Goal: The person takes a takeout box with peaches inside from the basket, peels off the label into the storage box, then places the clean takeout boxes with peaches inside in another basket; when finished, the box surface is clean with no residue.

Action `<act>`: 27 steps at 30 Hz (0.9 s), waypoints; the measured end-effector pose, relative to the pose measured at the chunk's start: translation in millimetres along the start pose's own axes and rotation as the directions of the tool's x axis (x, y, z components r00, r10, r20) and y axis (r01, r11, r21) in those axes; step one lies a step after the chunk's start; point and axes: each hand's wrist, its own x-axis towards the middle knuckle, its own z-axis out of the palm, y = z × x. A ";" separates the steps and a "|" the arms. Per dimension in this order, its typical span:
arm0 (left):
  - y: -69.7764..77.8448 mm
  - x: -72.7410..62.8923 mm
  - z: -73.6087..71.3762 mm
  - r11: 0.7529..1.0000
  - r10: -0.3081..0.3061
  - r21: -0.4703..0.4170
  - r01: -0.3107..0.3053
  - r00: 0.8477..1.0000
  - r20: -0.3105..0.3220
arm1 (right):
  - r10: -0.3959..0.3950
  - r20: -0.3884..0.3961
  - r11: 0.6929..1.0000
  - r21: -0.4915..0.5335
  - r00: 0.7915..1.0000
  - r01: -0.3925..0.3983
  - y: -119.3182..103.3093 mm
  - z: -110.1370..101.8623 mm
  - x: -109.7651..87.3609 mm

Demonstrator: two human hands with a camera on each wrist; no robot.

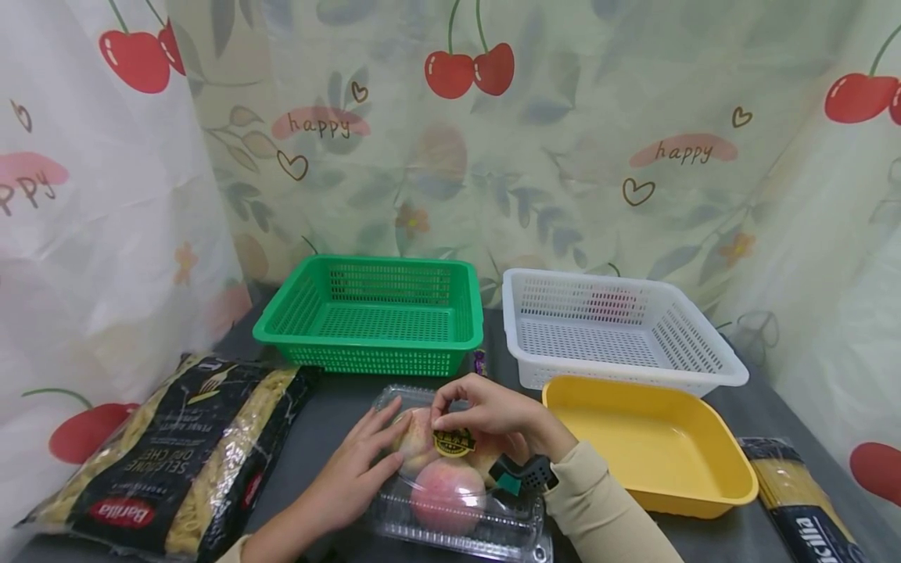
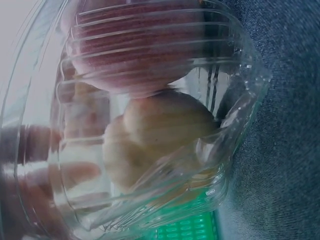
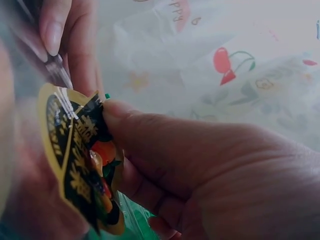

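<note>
A clear plastic clamshell box [image 1: 394, 512] with several peaches [image 1: 448, 494] inside lies at the front middle of the table. On its lid is a round black-and-gold sticker [image 1: 454, 444]. My right hand [image 1: 493, 414] pinches the sticker's edge between thumb and fingers; in the right wrist view the sticker [image 3: 82, 165] looks bent and stands partly up. My left hand [image 1: 355, 469] rests on the left side of the lid, fingers extended. Through the plastic, the left wrist view shows a pinkish peach [image 2: 135, 50] and a paler one [image 2: 160, 135].
Behind the box stand a green basket [image 1: 366, 344] and a white basket [image 1: 626, 367]. A yellow tray [image 1: 676, 438] sits to the right, beside a spaghetti pack [image 1: 802, 500]. A large pasta bag [image 1: 176, 461] lies at left. A small purple-wrapped item [image 1: 480, 363] is between the baskets.
</note>
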 end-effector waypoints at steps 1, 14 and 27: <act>-0.1 -0.1 -0.2 1.000 0.000 -0.001 0.000 1.000 0.000 | 0.000 -0.001 1.000 0.001 1.000 0.000 0.1 0.0 0.2; 0.0 -0.3 -0.2 1.000 0.000 0.006 0.000 1.000 0.001 | 0.039 0.010 0.993 -0.108 0.999 -0.037 -10.6 -8.4 1.9; -0.5 -0.5 0.5 1.000 0.014 0.011 -0.014 1.000 -0.012 | 0.066 0.015 0.962 -0.266 0.998 -0.059 -17.3 -12.0 0.8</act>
